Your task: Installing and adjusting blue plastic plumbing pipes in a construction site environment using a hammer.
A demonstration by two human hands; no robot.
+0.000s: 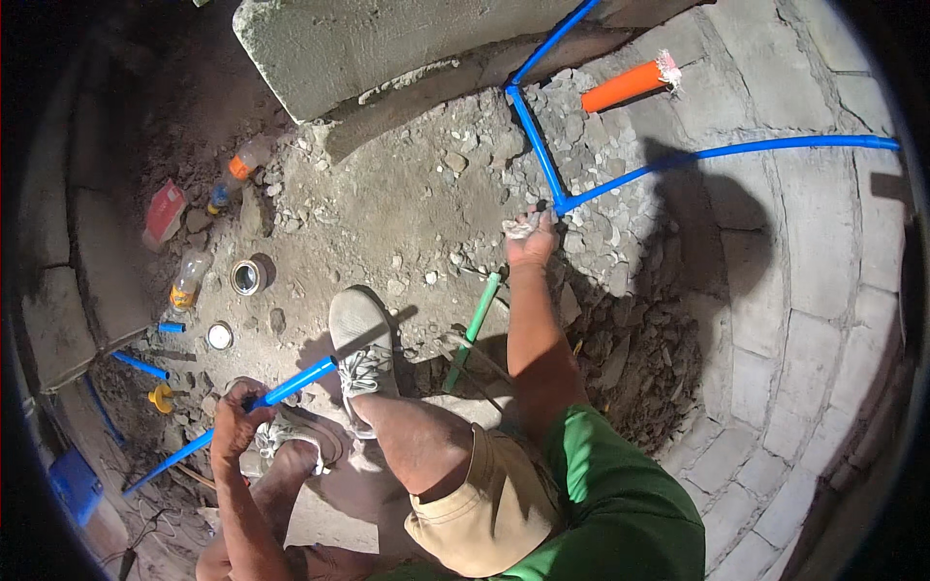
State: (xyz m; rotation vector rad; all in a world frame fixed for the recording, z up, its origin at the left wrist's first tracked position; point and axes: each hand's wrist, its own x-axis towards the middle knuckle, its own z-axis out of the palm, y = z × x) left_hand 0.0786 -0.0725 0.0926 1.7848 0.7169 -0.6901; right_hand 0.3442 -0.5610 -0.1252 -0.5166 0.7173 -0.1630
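Observation:
In my left hand (237, 421), closed around it, is a long blue plastic pipe (302, 381) that slants across my lower left, its free end over my shoe. My right hand (531, 250) reaches forward, fingers closed on a crumpled whitish cloth (521, 227). That hand is right beside a blue pipe corner fitting (564, 205); whether the fingers touch it I cannot tell. From the fitting one blue pipe (539, 145) runs up toward the concrete block, and another blue pipe (736, 150) runs right to the block wall.
An orange pipe (625, 87) with a stuffed end sticks out at the upper right. Rubble surrounds the fitting. A green tube (473, 329) lies between my foot and right arm. On the left are an open can (248, 277), a round lid (220, 336), plastic bottles (190, 279) and a yellow-handled part (163, 397).

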